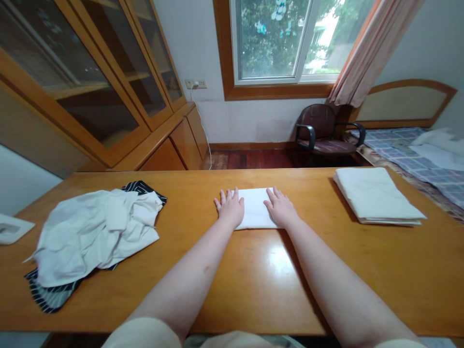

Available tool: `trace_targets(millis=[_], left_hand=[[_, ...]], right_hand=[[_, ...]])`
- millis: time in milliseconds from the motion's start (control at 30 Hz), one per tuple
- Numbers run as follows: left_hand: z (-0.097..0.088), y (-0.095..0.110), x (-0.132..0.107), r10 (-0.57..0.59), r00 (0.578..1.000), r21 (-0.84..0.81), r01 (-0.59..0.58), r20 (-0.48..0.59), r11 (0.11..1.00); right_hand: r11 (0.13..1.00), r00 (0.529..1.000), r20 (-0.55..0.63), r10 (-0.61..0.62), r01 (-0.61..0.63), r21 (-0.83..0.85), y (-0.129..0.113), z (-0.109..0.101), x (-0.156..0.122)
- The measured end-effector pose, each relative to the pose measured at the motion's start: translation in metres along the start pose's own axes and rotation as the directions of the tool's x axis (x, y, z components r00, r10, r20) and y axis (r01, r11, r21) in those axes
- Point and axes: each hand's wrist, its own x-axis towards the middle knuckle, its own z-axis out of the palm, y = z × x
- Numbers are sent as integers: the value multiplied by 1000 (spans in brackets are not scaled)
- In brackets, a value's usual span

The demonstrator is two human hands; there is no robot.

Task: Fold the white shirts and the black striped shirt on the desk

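A white cloth, folded into a small flat rectangle, lies on the wooden table in front of me. My left hand rests flat over its left edge with the fingers spread. On the right edge lies my right hand, palm down, its fingers also apart. Neither hand grips the cloth. A crumpled heap of white fabric sits at the left of the table, with a black-and-white striped piece showing from under it. Toward the right is a neatly folded white cloth stack.
A white object is at the table's far left edge. Beyond the table stand a glass-door cabinet, a dark red armchair and a bed with checked bedding. A window is in the far wall.
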Motion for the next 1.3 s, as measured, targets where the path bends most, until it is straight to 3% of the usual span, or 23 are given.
trace_targets(millis=[133,233,333,400,433,500,600,700,833,967,1167,1300], left_hand=[[-2,-3,-2,-31,999,-42,30,-24,999],[-11,3,-13,-57,988,15,60,-140,998],[-18,19,-29,155,956,113,-131,-248,985],[-15,30,-39,307,934,127,-288,-180,949],[-11,34,-43,329,935,127,-313,-133,941],[-3,38,-46,313,947,142,-301,-68,943],[5,34,-47,291,955,179,-278,-53,944],[5,25,-47,278,959,202,-262,-56,944],[1,15,-51,150,987,228,-133,-59,965],[-1,8,-53,100,994,207,-90,-38,974],[-21,6,-62,15,999,145,-8,-45,989],[-40,1,-66,-6,999,79,3,44,997]], right_hand=[[1000,1000,-3,-4,4,-6,2,-1,0],[1000,1000,-19,-10,10,-19,0,-1,0],[999,999,-34,-4,3,-32,-2,0,-1],[999,999,-38,2,-3,-33,-2,1,0],[999,999,-36,3,-4,-32,-2,1,0],[1000,1000,-28,2,-3,-29,-1,2,0],[1000,1000,-14,-2,1,-20,0,2,1],[1000,1000,-11,-1,1,-15,1,1,1],[1000,1000,2,9,-9,-21,1,2,2],[1000,1000,-5,13,-13,-28,-1,2,1],[1000,997,-79,-13,15,16,0,-6,-2],[993,988,-143,57,-41,113,3,-13,1]])
